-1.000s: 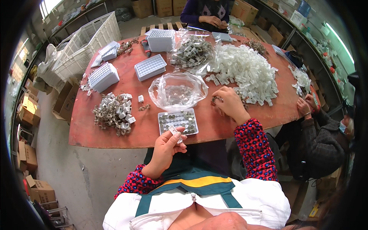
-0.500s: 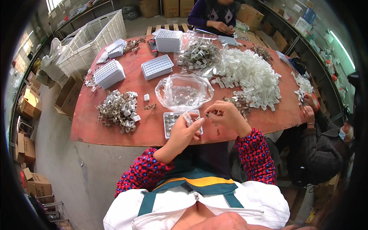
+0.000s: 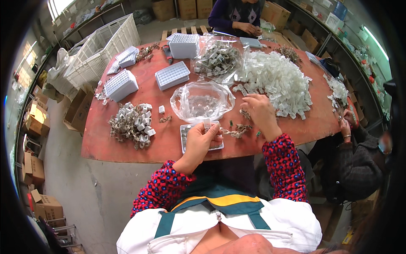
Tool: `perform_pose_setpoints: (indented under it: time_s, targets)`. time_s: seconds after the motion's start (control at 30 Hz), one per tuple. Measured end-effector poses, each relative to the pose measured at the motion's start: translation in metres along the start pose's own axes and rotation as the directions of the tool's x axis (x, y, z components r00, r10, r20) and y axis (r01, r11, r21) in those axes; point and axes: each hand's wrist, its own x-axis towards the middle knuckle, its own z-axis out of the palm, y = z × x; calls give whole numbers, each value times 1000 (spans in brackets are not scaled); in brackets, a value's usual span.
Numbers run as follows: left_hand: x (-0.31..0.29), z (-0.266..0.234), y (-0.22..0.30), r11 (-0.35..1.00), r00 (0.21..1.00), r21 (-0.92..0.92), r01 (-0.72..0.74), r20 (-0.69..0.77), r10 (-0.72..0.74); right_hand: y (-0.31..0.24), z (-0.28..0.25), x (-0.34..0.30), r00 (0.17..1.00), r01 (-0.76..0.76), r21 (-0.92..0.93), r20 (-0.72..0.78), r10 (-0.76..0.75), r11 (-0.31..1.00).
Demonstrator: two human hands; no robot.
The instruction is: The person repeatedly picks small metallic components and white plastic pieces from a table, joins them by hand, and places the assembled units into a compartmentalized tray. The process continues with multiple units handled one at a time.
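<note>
My left hand (image 3: pixel 200 137) is closed on a small white plastic casing (image 3: pixel 207 123), pinched between thumb and fingers. A thin brown cord with a tangled bundle (image 3: pixel 239 130) trails from beside that hand onto the table. My right hand (image 3: pixel 261 113) is open, its fingers loosely bent over the near left edge of a large heap of white translucent casings (image 3: pixel 275 84); nothing shows in it. Below my left hand, partly covered by it, sits a white tray (image 3: pixel 183 146) with round grey pieces in its cells. Just beyond lies an open clear plastic bag (image 3: pixel 179 103) of small metallic pieces.
A heap of white casings with brown cords (image 3: pixel 132 125) lies left on the red table (image 3: pixel 97 144). Stacked white trays (image 3: pixel 172 76) and a clear bag of corded casings (image 3: pixel 218 59) stand farther back. Co-workers' hands (image 3: pixel 347 122) are at the right and far edges.
My right hand has moved right and away from my left hand, toward the white heap. The brown cord bundle now lies on the table. My left hand keeps the casing.
</note>
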Motion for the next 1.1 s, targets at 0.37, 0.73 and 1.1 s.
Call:
perform_pose_setpoints:
  time_s: [0.37,0.73,1.1]
  targets:
    - [-15,-3,3,999,997,21,36,61,-37,-66,-10,-58,985,90,469,89,-148,879]
    - [-49,-5,15,984,980,-179,-6,196,41,-83,-27,-74,954,-297,876,259,148,380]
    - [-49,-20,0,807,850,274,-523,235,471,-97,-52,-62,961,-32,621,236,-148,783]
